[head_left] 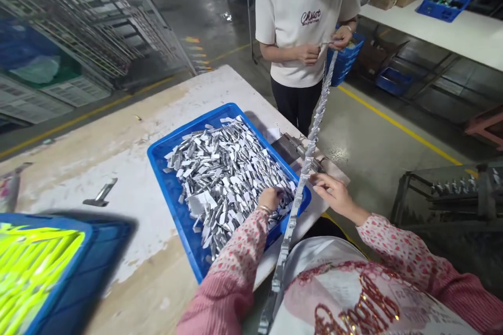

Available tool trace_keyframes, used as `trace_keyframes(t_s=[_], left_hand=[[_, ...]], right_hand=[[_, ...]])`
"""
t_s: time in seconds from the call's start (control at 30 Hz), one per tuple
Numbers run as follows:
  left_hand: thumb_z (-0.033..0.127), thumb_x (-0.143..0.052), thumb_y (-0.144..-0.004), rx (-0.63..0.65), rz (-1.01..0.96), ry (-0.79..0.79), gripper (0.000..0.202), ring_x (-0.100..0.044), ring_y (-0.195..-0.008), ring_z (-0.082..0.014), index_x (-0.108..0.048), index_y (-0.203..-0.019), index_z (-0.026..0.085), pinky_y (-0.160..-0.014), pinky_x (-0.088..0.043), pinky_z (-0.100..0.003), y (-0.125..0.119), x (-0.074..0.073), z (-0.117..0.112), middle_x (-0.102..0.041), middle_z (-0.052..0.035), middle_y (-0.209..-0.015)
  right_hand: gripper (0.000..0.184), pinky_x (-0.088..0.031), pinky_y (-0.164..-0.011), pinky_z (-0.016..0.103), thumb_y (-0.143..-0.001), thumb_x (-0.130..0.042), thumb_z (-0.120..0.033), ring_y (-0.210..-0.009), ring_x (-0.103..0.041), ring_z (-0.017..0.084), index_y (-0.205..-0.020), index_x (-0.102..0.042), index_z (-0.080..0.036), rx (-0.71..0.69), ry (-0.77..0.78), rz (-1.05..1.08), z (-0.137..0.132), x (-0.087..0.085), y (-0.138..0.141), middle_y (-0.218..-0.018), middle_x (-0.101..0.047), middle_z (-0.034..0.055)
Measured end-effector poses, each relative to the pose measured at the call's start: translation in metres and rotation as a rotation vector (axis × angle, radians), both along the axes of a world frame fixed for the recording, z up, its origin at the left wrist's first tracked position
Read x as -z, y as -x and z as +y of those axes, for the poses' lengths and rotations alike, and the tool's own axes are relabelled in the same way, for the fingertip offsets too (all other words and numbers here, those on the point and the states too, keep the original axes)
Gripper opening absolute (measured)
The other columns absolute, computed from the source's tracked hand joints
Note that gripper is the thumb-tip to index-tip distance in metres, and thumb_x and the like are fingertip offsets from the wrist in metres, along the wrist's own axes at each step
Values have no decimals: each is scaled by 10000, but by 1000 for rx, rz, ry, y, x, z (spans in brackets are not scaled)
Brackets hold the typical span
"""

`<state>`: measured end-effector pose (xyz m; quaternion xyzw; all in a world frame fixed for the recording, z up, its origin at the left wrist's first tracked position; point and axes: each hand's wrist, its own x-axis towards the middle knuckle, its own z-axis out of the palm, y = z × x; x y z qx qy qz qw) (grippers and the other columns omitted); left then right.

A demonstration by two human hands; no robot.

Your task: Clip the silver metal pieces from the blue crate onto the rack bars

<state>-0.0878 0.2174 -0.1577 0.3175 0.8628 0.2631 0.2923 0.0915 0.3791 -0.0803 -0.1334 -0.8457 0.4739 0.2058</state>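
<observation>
A blue plastic tray (pixel 168 188) holds a heap of small silver and white flat pieces (pixel 223 172). My left hand (pixel 271 199) is down among these pieces at the tray's near right side, fingers curled, their tips hidden. A long grey strip (pixel 301 193), lined with small folded pieces, runs from beside my body up to a co-worker's hands. At the strip's right edge is my right hand (pixel 334 196), with thumb and forefinger closed on it and the other fingers loosely bent.
Across the table corner stands a co-worker (pixel 298 26), holding the strip's upper end. A metal device (pixel 291 146) sits beside the tray on the worn table (pixel 137 241). At left are a metal clip-like part (pixel 101 193) and a blue crate (pixel 88 251) of bright yellow items.
</observation>
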Motion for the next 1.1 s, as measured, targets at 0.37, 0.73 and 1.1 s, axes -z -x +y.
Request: trace_keyframes(t_s=[0.37,0.73,1.1], left_hand=[[356,-717,-735,-329,-309,-826,188,-553,-622,-130,-701,-784,176,-605,-449,-247,-24,-157,-64,-633,-14,-688],[380,-841,-571,2,-1126,-751,316,-492,-483,-94,-617,-566,157,-494,-361,-220,-59,-175,-59,-559,6,-546],[227,-617,-833,168,582,-549,254,-672,-707,-180,-679,-1078,200,-657,-484,-262,-68,-182,-50,-738,-70,-847]], right_hand=[[475,-517,-614,269,-864,-612,-393,-709,-590,149,-1271,-495,-177,-313,9,158,-54,-89,-2,-887,-631,57],[261,-408,-364,135,-814,-683,-374,-398,-506,41,-893,-629,-131,-392,972,70,-65,-68,-4,-604,-622,-23],[109,-512,-608,255,-900,-583,-261,-654,-646,137,-958,-637,-186,-57,-289,335,-56,-92,-9,-765,-701,35]])
